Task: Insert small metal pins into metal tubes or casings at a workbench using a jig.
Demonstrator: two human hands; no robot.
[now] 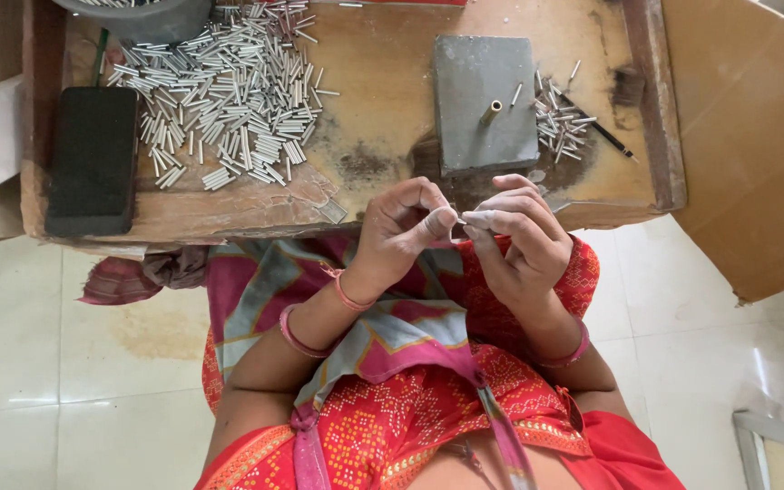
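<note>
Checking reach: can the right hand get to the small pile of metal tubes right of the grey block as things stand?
Probably yes. The right hand is near the small pile beside the grey block, with bare table between. But both hands pinch a small piece together, so it isn't free.

Bright, even daylight — sharp, soft shadows.

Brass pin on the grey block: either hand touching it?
Apart. Head view shows the brass pin upright on the grey block, with bare wood between it and both hands below.
</note>
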